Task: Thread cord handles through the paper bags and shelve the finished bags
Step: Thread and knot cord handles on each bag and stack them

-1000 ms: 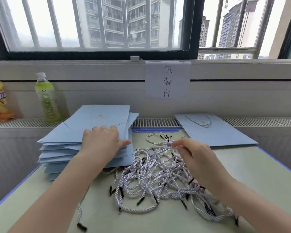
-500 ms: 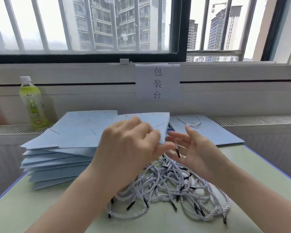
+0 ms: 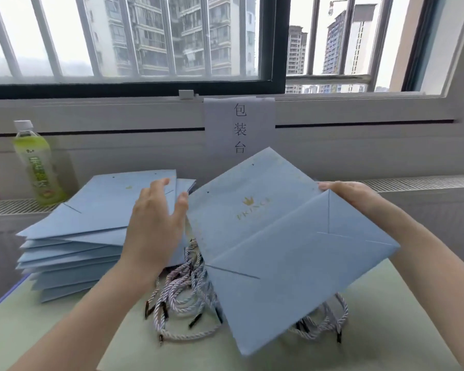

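I see 1 flat blue paper bag (image 3: pixel 287 245) held up in the air, tilted, with a small gold crown mark on its front. Its folded bottom points toward me. Under it lies a messy pile of white cords (image 3: pixel 184 295) with dark tips, on the green table. To the left sits a stack of flat blue bags (image 3: pixel 91 231), one on top of another.
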Available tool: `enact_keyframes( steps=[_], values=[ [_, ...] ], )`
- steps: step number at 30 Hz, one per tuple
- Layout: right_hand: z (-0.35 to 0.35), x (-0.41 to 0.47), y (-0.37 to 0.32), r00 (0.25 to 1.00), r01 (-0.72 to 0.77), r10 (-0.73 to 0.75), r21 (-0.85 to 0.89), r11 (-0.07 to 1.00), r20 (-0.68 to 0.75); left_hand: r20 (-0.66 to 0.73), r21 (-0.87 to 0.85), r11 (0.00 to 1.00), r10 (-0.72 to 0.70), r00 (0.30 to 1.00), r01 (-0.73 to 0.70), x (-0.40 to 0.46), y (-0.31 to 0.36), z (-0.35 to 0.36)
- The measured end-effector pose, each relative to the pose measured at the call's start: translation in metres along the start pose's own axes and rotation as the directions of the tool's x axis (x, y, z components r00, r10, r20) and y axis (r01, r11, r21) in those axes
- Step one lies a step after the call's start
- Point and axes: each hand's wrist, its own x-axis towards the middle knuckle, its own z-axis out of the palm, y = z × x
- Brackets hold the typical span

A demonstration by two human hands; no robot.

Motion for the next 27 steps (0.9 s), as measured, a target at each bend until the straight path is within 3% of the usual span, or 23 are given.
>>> enact_keyframes(
  steps=[3,6,8,10,12,13,17,21,23,25,27],
  values=[
    [-0.013,0.006,0.009,0.981,-0.084,0.073,0.054,0.995,0.178,0.110,-0.235,0.943,-0.217,0.970,0.237,0.005,-0.003,-0.001],
    [-0.014,0.010,0.021,0.961,-0.113,0.095,0.058,0.992,0.259,0.142,-0.332,0.896,-0.263,0.954,0.296,0.005,-0.001,-0.002],
    [-0.013,0.010,0.023,0.972,-0.114,0.092,0.089,0.990,0.216,0.154,-0.429,0.852,-0.259,0.954,0.300,0.006,-0.001,-0.003],
    [-0.010,0.011,0.021,0.998,-0.062,0.062,-0.016,0.998,0.023,0.139,-0.477,0.835,-0.238,0.961,0.276,0.008,-0.004,-0.002],
    [-0.004,0.012,0.017,0.980,0.032,-0.094,-0.330,0.943,-0.174,0.133,-0.471,0.848,-0.203,0.970,0.242,0.007,-0.004,0.002],
    [0.003,0.011,0.014,0.959,0.099,-0.199,-0.418,0.903,-0.204,0.144,-0.471,0.850,-0.189,0.971,0.235,0.005,-0.002,0.004],
    [0.041,-0.001,0.008,0.899,0.374,-0.435,-0.418,0.828,-0.058,0.226,-0.466,0.855,-0.135,0.965,0.228,-0.009,0.000,0.019],
    [0.081,-0.019,0.013,0.859,0.511,-0.482,-0.342,0.789,0.172,0.253,-0.358,0.932,0.030,0.967,0.065,-0.024,-0.001,0.034],
    [0.096,-0.027,0.019,0.826,0.561,-0.504,-0.293,0.774,0.251,0.201,-0.198,0.960,0.236,0.951,-0.197,-0.030,0.001,0.039],
    [0.108,-0.032,0.024,0.809,0.578,-0.507,-0.244,0.779,0.297,0.181,-0.111,0.910,0.414,0.892,-0.400,-0.037,0.005,0.045],
    [0.114,-0.033,0.026,0.796,0.592,-0.524,-0.207,0.779,0.302,0.170,-0.177,0.908,0.409,0.897,-0.380,-0.044,0.013,0.045]
  ],
)
